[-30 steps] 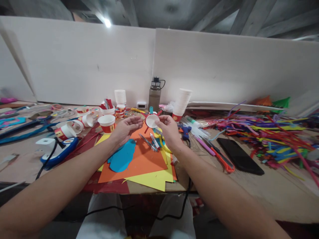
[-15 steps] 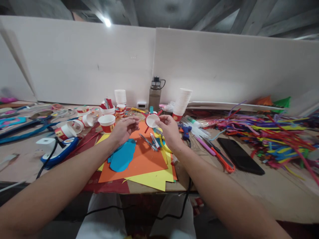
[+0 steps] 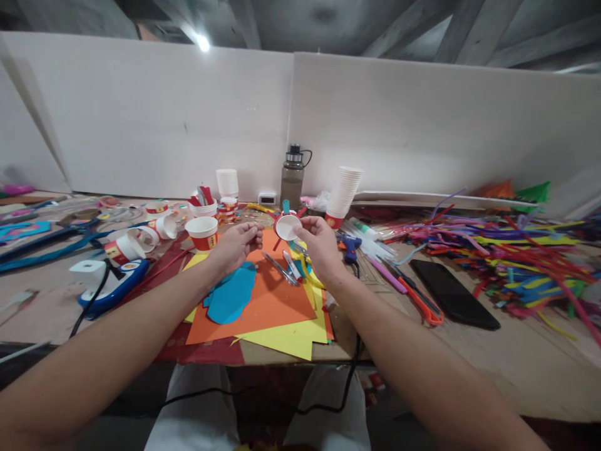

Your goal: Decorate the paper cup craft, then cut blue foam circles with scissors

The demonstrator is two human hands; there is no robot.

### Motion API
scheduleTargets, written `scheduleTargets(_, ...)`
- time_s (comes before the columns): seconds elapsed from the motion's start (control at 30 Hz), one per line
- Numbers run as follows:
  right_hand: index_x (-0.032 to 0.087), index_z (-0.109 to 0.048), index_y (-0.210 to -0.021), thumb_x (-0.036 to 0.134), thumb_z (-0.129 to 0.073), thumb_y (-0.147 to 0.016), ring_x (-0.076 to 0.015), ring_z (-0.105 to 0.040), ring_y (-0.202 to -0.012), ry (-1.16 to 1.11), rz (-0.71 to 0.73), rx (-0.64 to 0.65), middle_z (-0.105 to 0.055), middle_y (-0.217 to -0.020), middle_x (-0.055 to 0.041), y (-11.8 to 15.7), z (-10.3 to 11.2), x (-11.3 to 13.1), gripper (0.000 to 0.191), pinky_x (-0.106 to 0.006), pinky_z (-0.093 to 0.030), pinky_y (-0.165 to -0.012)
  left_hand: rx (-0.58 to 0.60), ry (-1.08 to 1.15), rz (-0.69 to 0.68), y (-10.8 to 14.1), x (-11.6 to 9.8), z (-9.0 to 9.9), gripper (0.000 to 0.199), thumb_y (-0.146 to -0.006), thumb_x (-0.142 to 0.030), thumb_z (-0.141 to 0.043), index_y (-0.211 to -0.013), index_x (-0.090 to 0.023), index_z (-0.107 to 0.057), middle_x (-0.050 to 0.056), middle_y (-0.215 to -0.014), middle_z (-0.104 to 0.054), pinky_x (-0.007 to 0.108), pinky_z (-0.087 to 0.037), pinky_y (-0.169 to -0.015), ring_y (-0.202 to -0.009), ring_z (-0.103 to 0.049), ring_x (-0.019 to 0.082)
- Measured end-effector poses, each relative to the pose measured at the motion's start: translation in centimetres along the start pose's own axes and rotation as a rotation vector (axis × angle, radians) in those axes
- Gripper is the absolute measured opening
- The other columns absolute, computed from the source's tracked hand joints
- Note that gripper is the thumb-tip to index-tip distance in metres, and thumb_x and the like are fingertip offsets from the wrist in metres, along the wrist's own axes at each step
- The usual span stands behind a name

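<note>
My right hand [image 3: 322,247] pinches the rim of a small white paper cup [image 3: 287,229], its mouth tilted towards me. Red strips stick out around the cup, and a teal piece stands above it. To the left, apart from the cup, my left hand [image 3: 240,244] has its fingers curled and the thumb pressed in; anything between them is too small to make out. Below both hands lie orange paper [image 3: 263,313], a blue paper cutout [image 3: 232,297], scissors [image 3: 279,269] and a white marker [image 3: 292,266]. A yellow sheet [image 3: 286,343] shows under the orange one.
Stacked paper cups [image 3: 345,191] and a water bottle [image 3: 292,178] stand at the back. On the right are a blue glue gun [image 3: 350,247], an orange-handled cutter [image 3: 425,305], a phone [image 3: 453,294] and many pipe cleaners [image 3: 521,250]. A blue power strip [image 3: 117,288] sits left.
My left hand's fingers have curled in from a more outstretched pose. My right hand and the cup have barely moved.
</note>
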State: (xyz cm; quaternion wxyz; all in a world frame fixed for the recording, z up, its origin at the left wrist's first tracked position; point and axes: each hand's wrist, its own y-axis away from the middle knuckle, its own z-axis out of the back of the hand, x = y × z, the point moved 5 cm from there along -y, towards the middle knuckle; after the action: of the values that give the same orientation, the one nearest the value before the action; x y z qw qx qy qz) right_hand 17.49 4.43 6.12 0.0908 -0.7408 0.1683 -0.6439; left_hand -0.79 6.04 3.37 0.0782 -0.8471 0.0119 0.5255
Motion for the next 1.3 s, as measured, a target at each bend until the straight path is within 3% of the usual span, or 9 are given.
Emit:
scheduleTargets(0.17, 0.017, -0.057, -0.086, 0.029, -0.070, -0.067, -0.0128, -0.057, -0.075, -0.001, 0.003, 0.009, -0.062, -0.083, -0.0009, 0.0, 0.0, 0.0, 0.026, -0.028, -0.046, -0.072, -0.103, -0.040, -0.063, 0.3, -0.7, 0.4, 0.019, -0.065, -0.015, -0.078, -0.079, -0.010, -0.068, 0.003, -0.072, -0.066, 0.027, -0.053, -0.069, -0.063, -0.061, 0.010)
scheduleTargets(0.3, 0.017, -0.057, -0.088, 0.029, -0.070, -0.067, -0.0131, -0.058, -0.076, -0.005, 0.001, 0.005, -0.063, -0.084, -0.0009, -0.1, 0.1, -0.2, 0.027, -0.029, -0.046, -0.074, -0.168, -0.033, -0.071, 0.4, -1.0, 0.9, 0.024, -0.056, -0.015, -0.084, -0.071, -0.011, -0.066, 0.000, -0.062, -0.063, 0.023, -0.052, -0.060, -0.055, -0.059, 0.009)
scheduleTargets(0.57, 0.018, -0.057, -0.086, 0.029, -0.070, -0.066, -0.0130, -0.058, -0.076, -0.009, -0.002, 0.001, -0.063, -0.084, -0.0011, -0.1, 0.1, -0.3, 0.027, -0.029, -0.047, -0.074, -0.193, 0.047, -0.016, 0.0, -0.9, 1.6, 0.008, -0.083, -0.016, -0.063, -0.079, -0.010, -0.066, 0.004, -0.066, -0.064, 0.021, -0.054, -0.059, -0.055, -0.060, 0.008)
scheduleTargets(0.63, 0.018, -0.057, -0.086, 0.029, -0.070, -0.066, -0.0131, -0.058, -0.076, -0.012, -0.003, 0.000, -0.063, -0.084, -0.0009, -0.1, 0.1, -0.3, 0.026, -0.029, -0.047, -0.074, -0.181, 0.061, -0.019, -0.2, -0.7, 1.7, 0.010, -0.085, -0.014, -0.058, -0.085, -0.010, -0.067, 0.008, -0.076, -0.068, 0.025, -0.057, -0.070, -0.065, -0.065, 0.011)
scheduleTargets(0.73, 0.019, -0.057, -0.085, 0.030, -0.070, -0.066, -0.0134, -0.058, -0.076, -0.005, -0.005, -0.001, -0.063, -0.083, -0.0006, 0.0, 0.0, -0.1, 0.026, -0.029, -0.047, -0.073, -0.131, 0.075, -0.034, -0.5, -0.4, 1.6, 0.020, -0.081, -0.006, -0.058, -0.098, -0.012, -0.068, 0.013, -0.106, -0.070, 0.029, -0.053, -0.091, -0.093, -0.068, 0.015)
scheduleTargets(0.83, 0.019, -0.057, -0.085, 0.030, -0.070, -0.066, -0.0134, -0.058, -0.075, 0.005, -0.010, -0.002, -0.063, -0.082, -0.0004, 0.0, 0.0, 0.0, 0.026, -0.028, -0.046, -0.072, -0.118, 0.067, -0.041, -0.6, -0.3, 1.6, 0.037, -0.073, 0.004, -0.061, -0.103, -0.016, -0.068, 0.010, -0.121, -0.066, 0.026, -0.050, -0.096, -0.107, -0.065, 0.015)
scheduleTargets(0.9, 0.018, -0.057, -0.084, 0.030, -0.070, -0.066, -0.0134, -0.058, -0.075, 0.004, -0.008, 0.002, -0.062, -0.082, -0.0005, 0.0, 0.0, 0.1, 0.025, -0.028, -0.046, -0.071, -0.129, 0.059, -0.048, -0.5, -0.3, 1.5, 0.039, -0.069, 0.007, -0.064, -0.100, -0.016, -0.068, 0.008, -0.114, -0.069, 0.022, -0.052, -0.090, -0.102, -0.066, 0.013)
scheduleTargets(1.03, 0.019, -0.057, -0.085, 0.030, -0.070, -0.066, -0.0137, -0.058, -0.075, 0.004, -0.004, 0.000, -0.063, -0.082, -0.0007, 0.0, 0.0, 0.0, 0.025, -0.029, -0.047, -0.072, -0.168, 0.056, -0.043, -0.1, -0.7, 1.2, 0.022, -0.070, 0.003, -0.066, -0.087, -0.011, -0.069, 0.006, -0.084, -0.073, 0.019, -0.056, -0.072, -0.078, -0.070, 0.011)
scheduleTargets(1.3, 0.019, -0.057, -0.085, 0.030, -0.070, -0.066, -0.0139, -0.059, -0.077, -0.007, -0.002, -0.001, -0.064, -0.084, -0.0010, 0.0, -0.1, -0.1, 0.026, -0.030, -0.048, -0.074, -0.194, 0.002, -0.017, 0.4, -1.2, 0.8, 0.002, -0.077, -0.010, -0.068, -0.078, -0.009, -0.067, 0.009, -0.076, -0.072, 0.020, -0.057, -0.063, -0.068, -0.070, 0.013)
